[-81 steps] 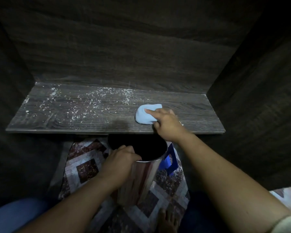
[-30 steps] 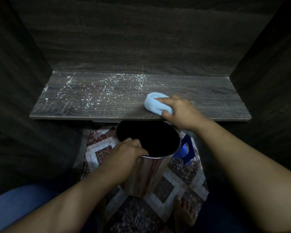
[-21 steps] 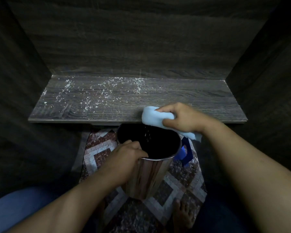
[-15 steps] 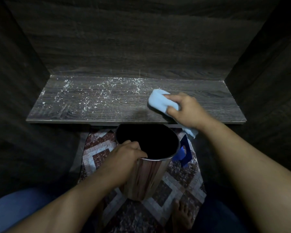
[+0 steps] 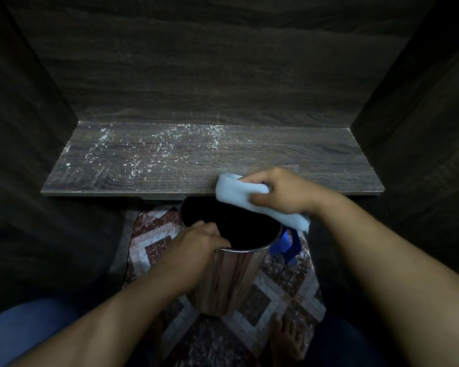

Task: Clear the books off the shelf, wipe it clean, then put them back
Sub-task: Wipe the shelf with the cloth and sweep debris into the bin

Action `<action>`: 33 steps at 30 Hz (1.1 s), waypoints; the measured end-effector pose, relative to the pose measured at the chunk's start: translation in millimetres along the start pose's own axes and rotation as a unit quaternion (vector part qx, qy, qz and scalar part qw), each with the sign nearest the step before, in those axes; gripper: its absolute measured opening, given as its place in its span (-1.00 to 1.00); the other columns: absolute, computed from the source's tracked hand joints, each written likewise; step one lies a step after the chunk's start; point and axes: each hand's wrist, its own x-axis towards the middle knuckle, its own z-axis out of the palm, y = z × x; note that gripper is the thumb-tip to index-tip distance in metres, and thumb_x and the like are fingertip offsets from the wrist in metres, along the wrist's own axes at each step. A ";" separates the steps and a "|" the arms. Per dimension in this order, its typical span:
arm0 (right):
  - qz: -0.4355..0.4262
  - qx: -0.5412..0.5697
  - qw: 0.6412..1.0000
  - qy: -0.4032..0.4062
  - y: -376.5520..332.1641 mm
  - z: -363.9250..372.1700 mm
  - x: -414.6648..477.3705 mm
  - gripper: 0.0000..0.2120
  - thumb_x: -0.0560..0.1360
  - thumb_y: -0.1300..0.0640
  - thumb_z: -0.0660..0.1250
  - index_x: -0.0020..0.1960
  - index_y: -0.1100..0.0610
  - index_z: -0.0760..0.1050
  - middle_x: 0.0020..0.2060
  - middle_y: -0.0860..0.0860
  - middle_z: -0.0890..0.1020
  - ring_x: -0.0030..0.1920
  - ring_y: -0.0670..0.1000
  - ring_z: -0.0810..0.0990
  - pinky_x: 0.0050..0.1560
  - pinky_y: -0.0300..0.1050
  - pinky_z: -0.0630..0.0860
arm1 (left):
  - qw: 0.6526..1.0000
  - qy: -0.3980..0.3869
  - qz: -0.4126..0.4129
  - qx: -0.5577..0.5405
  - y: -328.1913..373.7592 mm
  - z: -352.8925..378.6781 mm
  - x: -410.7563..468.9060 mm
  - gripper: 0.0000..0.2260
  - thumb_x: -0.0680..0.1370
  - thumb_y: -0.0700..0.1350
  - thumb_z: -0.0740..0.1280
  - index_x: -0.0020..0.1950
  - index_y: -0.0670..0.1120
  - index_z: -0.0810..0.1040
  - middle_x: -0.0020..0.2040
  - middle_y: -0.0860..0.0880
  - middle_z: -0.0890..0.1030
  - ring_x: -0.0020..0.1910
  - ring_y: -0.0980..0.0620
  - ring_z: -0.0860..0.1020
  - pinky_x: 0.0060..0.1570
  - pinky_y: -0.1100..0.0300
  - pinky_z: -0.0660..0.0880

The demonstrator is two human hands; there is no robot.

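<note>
The dark wood shelf (image 5: 289,157) holds no books; white crumbs (image 5: 154,147) are scattered over its left and middle part, while its right part looks wiped. My right hand (image 5: 281,193) grips a light blue cloth (image 5: 236,193) at the shelf's front edge, with the cloth hanging over the open mouth of a shiny metal bin (image 5: 231,279). My left hand (image 5: 196,247) grips the bin's near rim and holds it just below the shelf edge. No books are in view.
Dark wood panels close in the shelf at the back (image 5: 223,75), left and right. Below lies a patterned mat (image 5: 289,295) on the floor, with a blue plastic object (image 5: 289,242) behind the bin. A bare foot (image 5: 286,337) rests on the mat.
My right hand has swept the cloth from the shelf surface back to the front edge, over the bin's mouth. The left hand and bin have stayed in place.
</note>
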 end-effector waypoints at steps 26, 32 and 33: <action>0.011 -0.057 0.960 0.272 6.9 6.2 -3.9 -0.74 0.45 0.18 0.39 0.14 0.12 0.55 0.05 0.09 0.53 0.07 0.10 0.53 0.02 -0.27 0.29 | 1.000 0.014 0.019 -0.003 6.4 3.1 13.9 -0.82 0.49 0.03 0.30 -0.01 0.11 0.68 -0.21 0.13 0.44 -0.20 0.13 0.35 -0.24 0.27 0.29; 0.113 -0.098 0.909 0.388 48.5 -19.2 -11.3 -0.65 0.47 0.23 0.36 0.25 0.17 0.52 0.21 0.19 0.43 0.23 0.20 0.42 0.27 -0.07 0.34 | 0.999 0.009 0.027 -0.021 16.2 8.6 26.3 -0.88 0.47 -0.07 0.44 -0.01 0.09 0.68 -0.19 0.09 0.49 -0.18 0.10 0.39 -0.26 0.22 0.38; 0.132 -0.106 0.894 0.415 58.9 -25.7 -14.7 -0.64 0.46 0.24 0.35 0.26 0.17 0.52 0.22 0.21 0.43 0.24 0.23 0.41 0.27 0.01 0.37 | 0.999 0.012 0.029 -0.019 18.0 9.9 29.5 -0.88 0.46 -0.07 0.45 -0.02 0.09 0.68 -0.19 0.09 0.48 -0.18 0.10 0.39 -0.26 0.21 0.38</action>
